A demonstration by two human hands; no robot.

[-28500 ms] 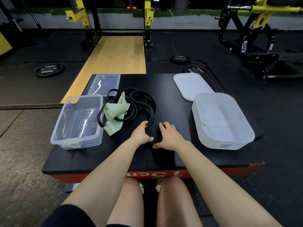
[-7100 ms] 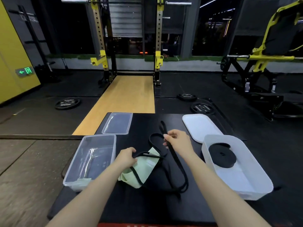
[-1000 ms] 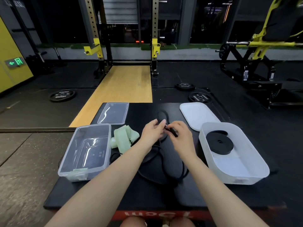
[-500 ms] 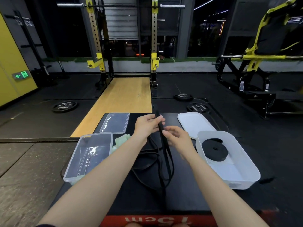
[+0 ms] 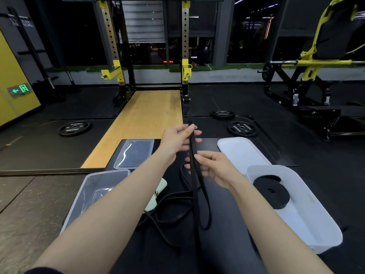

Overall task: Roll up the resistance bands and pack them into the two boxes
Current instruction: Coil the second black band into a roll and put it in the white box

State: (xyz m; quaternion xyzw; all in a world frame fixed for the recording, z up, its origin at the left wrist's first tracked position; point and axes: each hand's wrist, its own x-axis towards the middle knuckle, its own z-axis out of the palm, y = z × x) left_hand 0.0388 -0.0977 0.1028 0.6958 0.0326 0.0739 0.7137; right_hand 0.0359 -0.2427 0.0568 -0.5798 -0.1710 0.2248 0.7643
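Your left hand (image 5: 178,139) pinches long black rubber loop band (image 5: 194,176) at top; right hand (image 5: 212,168) pinches it just below. Band hangs to black padded counter (image 5: 223,224), left of white plastic box (image 5: 318,218) holding rolled black band (image 5: 272,191). Judged light, floppy, grippy: flatten both strands, start roll at end fold. Pale green band (image 5: 158,192) mostly hidden behind your left forearm; clear plastic box (image 5: 87,192) partly covered.

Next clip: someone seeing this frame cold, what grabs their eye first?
First, the two hands raised mid-frame: the left hand and, just below it, the right hand pinch a long black band that hangs down to the black platform. Next, the white box at right, holding a rolled black band. The clear box at left looks empty, with a pale green band beside it.
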